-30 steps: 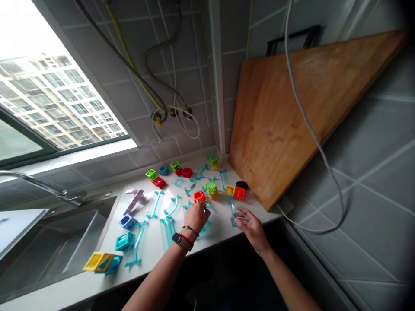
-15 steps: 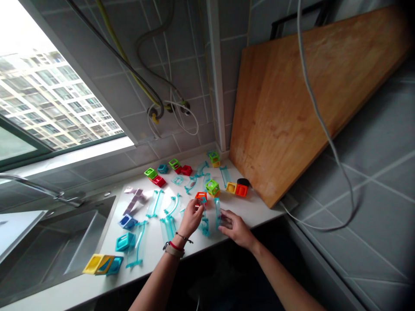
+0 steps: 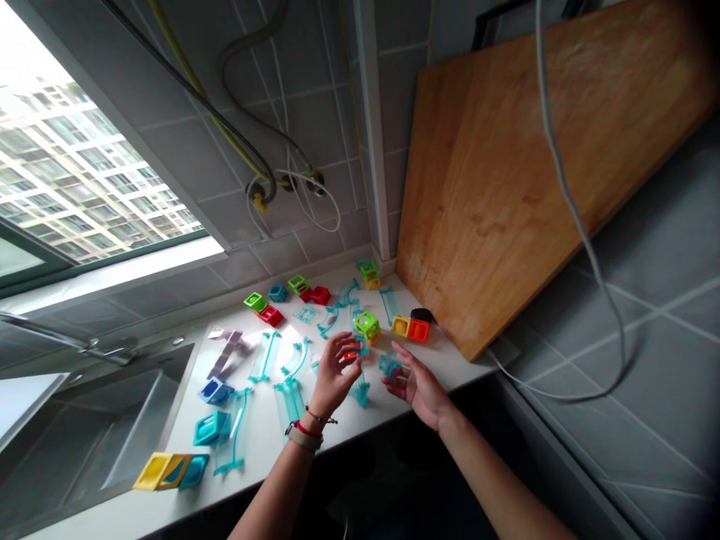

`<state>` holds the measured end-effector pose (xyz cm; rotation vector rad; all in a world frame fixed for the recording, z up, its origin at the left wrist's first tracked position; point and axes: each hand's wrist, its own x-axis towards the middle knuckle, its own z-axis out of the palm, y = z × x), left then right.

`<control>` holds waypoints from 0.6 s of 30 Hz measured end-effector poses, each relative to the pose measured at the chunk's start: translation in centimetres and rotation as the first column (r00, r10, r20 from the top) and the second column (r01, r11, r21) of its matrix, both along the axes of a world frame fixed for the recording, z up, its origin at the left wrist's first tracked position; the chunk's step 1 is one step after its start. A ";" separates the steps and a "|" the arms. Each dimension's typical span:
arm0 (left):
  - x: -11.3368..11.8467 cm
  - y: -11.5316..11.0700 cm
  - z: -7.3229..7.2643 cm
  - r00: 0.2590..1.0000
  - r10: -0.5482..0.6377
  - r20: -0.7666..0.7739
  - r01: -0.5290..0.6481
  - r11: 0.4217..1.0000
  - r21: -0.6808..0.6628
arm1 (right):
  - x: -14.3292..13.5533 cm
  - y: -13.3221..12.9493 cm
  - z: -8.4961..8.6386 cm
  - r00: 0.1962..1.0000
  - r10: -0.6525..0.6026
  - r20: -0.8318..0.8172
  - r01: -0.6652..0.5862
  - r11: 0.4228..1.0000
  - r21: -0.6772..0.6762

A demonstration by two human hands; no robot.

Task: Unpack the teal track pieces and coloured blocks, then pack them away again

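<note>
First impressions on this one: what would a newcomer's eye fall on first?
Probably the large brown wooden board standing tilted on the right. Next, perhaps, the bare left hand and right hand over the white counter, among clear turquoise plastic pieces and colourful hollow plastic cubes. The bright glass window at upper left also competes.

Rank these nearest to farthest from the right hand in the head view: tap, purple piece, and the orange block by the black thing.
From the right hand:
1. Orange block: just beyond it, in front of the black thing.
2. Purple piece: well off to the left.
3. Tap: farthest, near the picture's left edge.
</note>
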<state>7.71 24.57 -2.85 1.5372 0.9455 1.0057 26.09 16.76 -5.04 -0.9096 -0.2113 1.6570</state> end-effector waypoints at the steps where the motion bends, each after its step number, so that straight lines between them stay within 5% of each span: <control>1: 0.0 -0.1 0.2 1.000 -0.029 0.012 0.029 1.000 0.001 | 0.4 0.2 0.3 0.999 0.014 -0.036 -0.015 1.000 -0.026; 10: 0.6 -0.9 1.3 0.979 -0.200 0.028 0.201 0.980 -0.010 | 2.2 1.6 2.3 0.962 0.212 -0.174 -0.233 0.966 -0.113; 18: 0.2 -0.3 0.8 0.965 -0.238 0.107 0.245 0.968 -0.055 | 1.5 1.1 1.4 0.959 0.281 -0.035 -0.283 0.956 -0.072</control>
